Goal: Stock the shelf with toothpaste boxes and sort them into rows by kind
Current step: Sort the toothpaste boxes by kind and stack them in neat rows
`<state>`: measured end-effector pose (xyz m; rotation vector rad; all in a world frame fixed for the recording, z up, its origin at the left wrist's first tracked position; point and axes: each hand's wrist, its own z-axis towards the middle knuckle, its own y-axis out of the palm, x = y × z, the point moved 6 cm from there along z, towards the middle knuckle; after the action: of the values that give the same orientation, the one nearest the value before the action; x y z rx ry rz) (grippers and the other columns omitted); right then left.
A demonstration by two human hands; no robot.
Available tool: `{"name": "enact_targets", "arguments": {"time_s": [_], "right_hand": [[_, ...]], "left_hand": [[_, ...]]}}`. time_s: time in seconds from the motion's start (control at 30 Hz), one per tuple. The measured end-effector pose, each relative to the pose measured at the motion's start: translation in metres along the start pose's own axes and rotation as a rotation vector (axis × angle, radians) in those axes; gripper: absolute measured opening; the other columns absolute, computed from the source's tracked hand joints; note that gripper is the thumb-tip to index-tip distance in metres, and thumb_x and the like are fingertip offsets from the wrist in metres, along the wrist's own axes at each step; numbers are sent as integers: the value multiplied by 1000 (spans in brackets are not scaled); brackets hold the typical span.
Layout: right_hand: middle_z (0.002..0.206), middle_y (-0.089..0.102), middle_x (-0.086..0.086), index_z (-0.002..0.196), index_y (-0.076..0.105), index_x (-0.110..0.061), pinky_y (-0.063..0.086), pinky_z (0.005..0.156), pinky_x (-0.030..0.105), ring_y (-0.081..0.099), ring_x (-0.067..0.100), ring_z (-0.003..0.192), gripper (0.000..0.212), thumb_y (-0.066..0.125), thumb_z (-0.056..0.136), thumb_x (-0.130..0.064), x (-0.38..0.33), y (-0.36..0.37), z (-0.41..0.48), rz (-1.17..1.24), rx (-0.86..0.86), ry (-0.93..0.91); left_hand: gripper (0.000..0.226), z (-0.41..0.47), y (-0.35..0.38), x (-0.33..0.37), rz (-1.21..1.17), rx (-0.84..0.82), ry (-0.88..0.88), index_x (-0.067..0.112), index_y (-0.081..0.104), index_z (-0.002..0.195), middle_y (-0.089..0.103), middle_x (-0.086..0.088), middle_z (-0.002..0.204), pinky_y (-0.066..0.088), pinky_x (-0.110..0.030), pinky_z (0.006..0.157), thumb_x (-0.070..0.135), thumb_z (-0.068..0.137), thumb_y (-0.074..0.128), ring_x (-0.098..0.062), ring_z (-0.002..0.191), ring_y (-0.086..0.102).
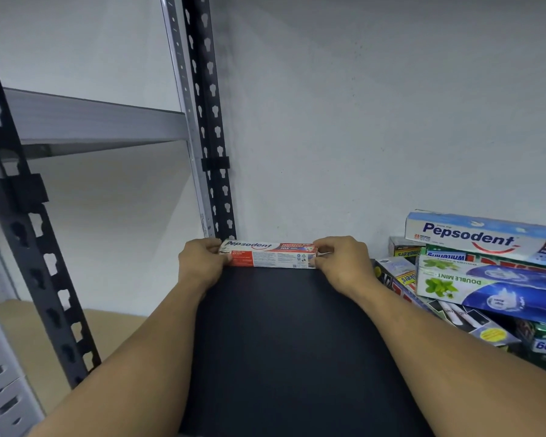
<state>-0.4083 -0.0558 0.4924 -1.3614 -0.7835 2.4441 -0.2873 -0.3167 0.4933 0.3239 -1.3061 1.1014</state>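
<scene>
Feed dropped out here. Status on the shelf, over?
Left grip, right grip: each pinching one end. Red Pepsodent box lying at shelf back. Mixed box pile to right, apart.

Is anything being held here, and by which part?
Red Pepsodent box, held at both ends: left hand on its left end, right hand on its right.

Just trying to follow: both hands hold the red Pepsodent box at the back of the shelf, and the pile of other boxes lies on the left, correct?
Not quite. The head view shows the pile of other boxes on the right of the shelf, not the left. The left hand and right hand do hold the red Pepsodent box at its back.
</scene>
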Motion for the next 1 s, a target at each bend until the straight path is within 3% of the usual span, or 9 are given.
{"name": "enact_targets", "arguments": {"time_s": [0.2,0.37,0.63,1.0], "right_hand": [[119,72,2,121,72,-17,42,84,15,61,8,91,35,77,86,-18,-2,-1,0,-10,-4,-24],[118,72,1,120,72,-19,46,88,19,66,12,97,34,77,86,-19,-2,-1,-1,-13,-5,-25],[117,72,2,120,71,-18,45,84,16,64,10,92,34,77,87,-15,-2,0,-1,-16,-12,-21],[116,73,1,115,72,-19,48,82,16,69,11,95,32,78,85,-13,-2,0,-1,-8,-20,-26]], "left_hand": [[43,-3,1,5,53,18,52,9,67,126,73,-7,116,46,-26,96,8,84,78,-15,99,63],[40,-3,1,7,71,18,61,10,68,124,73,-7,115,44,-24,91,9,86,77,-14,96,62],[40,-4,1,7,98,21,68,10,68,125,73,-7,117,48,-32,98,12,87,77,-15,96,62],[39,-1,2,4,107,18,70,11,67,123,73,-6,116,49,-32,99,13,85,78,-19,103,66]]}}
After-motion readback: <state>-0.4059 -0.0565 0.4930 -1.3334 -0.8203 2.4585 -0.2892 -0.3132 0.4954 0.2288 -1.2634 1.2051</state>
